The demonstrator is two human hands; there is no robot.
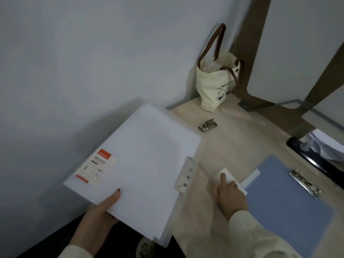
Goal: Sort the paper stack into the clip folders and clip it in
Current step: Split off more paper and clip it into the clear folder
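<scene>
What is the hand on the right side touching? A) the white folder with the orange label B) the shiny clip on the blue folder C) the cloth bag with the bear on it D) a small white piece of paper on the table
D: the right hand rests its fingers on a small white paper lying on the table, beside the blue folder.

Wood table [232, 146]: tote bag [214, 86], loose clip [208, 125], blue folder [290, 205], paper slip [230, 180]

- The blue folder [290, 207] runs under the right sleeve, its near corner hidden.
- Label [96, 167] print is too small to read.
- The tote bag [216, 86] contents are blurred.
</scene>
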